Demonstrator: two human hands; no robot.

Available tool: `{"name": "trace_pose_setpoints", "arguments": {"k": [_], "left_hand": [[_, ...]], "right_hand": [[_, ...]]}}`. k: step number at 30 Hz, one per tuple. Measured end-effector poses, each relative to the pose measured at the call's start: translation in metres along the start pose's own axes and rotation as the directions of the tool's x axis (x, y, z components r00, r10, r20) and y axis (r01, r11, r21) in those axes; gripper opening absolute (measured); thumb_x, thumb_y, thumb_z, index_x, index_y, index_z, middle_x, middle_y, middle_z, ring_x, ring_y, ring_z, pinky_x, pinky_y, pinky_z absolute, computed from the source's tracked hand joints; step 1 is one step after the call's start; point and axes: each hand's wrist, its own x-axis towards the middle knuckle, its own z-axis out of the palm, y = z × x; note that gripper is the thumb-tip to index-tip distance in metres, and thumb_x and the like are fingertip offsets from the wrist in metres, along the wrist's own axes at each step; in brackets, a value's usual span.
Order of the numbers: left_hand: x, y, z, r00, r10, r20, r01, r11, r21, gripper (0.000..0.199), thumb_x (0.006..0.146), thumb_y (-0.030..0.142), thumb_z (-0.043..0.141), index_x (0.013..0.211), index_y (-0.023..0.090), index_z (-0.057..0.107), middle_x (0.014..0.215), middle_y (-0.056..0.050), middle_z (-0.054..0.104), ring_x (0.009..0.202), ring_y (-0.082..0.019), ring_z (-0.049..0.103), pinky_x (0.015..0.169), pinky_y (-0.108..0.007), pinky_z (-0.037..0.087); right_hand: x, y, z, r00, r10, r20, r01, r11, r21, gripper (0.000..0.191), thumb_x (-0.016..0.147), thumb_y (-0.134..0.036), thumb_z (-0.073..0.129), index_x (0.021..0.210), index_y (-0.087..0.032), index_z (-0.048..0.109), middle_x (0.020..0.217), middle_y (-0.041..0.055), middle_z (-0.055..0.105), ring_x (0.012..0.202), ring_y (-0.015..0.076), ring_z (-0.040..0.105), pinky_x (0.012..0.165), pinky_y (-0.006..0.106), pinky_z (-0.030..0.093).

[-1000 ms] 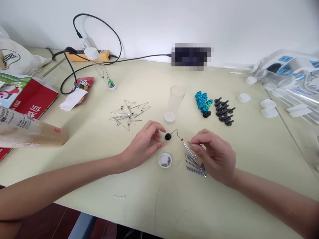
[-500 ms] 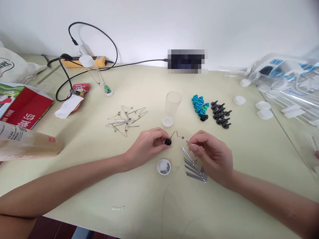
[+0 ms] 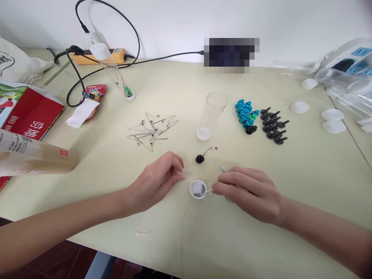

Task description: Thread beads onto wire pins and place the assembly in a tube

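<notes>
My left hand (image 3: 157,182) hovers over the table left of a small white cap (image 3: 192,193). Its fingers are curled with a gap to the thumb, and nothing is in them. A black round piece (image 3: 199,159) stands on the table beyond it, with a bent wire (image 3: 207,151) rising from it that ends in a red bead. Pinched in my right hand (image 3: 244,190) is a thin hex key (image 3: 208,192), its tip inside the cap among tiny metal screws (image 3: 198,193). Other hex keys (image 3: 229,200) lie mostly hidden under the right hand.
A clear tube (image 3: 214,108) stands behind the black piece. Bent wires (image 3: 151,131) lie in a pile at left. Turquoise parts (image 3: 244,112) and black pegs (image 3: 273,126) sit at right, near white caps (image 3: 333,114). A drink cup (image 3: 43,155) lies left; a cable (image 3: 139,35) runs behind.
My left hand has let go of the black piece with its wire, now standing on the table, and drawn back left. My right hand has brought the hex key down into the white cap.
</notes>
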Motion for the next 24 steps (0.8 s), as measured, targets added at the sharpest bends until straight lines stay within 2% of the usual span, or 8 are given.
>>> {"name": "trace_pose_setpoints", "arguments": {"k": [2,4,10,24], "left_hand": [[-0.007,0.003,0.001,0.993,0.109,0.042,-0.112,0.992,0.064,0.028,0.083,0.030,0.059,0.104,0.020,0.045,0.101,-0.008,0.057,0.090,-0.018,0.054,0.074,-0.031,0.047],[-0.006,0.006,0.005,0.981,0.174,0.087,-0.183,0.977,0.111,0.037,0.080,0.036,0.063,0.109,0.019,0.047,0.105,-0.009,0.058,0.095,-0.020,0.053,0.080,-0.034,0.047],[0.005,0.012,0.017,0.965,0.204,0.164,-0.228,0.963,0.144,0.017,0.087,0.029,0.052,0.100,0.018,0.053,0.099,-0.008,0.059,0.091,-0.018,0.052,0.080,-0.033,0.047],[0.003,0.010,0.016,0.970,0.211,0.124,-0.227,0.966,0.128,0.015,0.086,0.029,0.053,0.097,0.018,0.055,0.095,-0.007,0.059,0.088,-0.018,0.053,0.078,-0.032,0.048]], "right_hand": [[-0.001,0.001,0.002,0.999,-0.005,0.032,0.006,1.000,-0.021,0.018,0.083,-0.004,0.054,0.092,-0.019,0.056,0.075,0.0027,0.057,0.063,0.0127,0.049,0.053,0.026,0.039],[-0.001,0.001,0.004,0.998,-0.019,0.065,0.022,0.999,-0.044,0.017,0.084,-0.004,0.054,0.091,-0.019,0.057,0.074,0.0022,0.055,0.061,0.0124,0.047,0.053,0.027,0.038],[0.001,-0.002,0.006,0.990,-0.094,0.103,0.104,0.989,-0.102,0.012,0.084,-0.007,0.055,0.087,-0.018,0.056,0.070,0.0019,0.053,0.060,0.0133,0.047,0.052,0.028,0.036],[0.000,-0.003,0.005,0.985,-0.094,0.145,0.112,0.986,-0.125,0.012,0.085,-0.008,0.053,0.090,-0.018,0.056,0.072,0.0022,0.054,0.062,0.0136,0.049,0.051,0.029,0.037]]}}
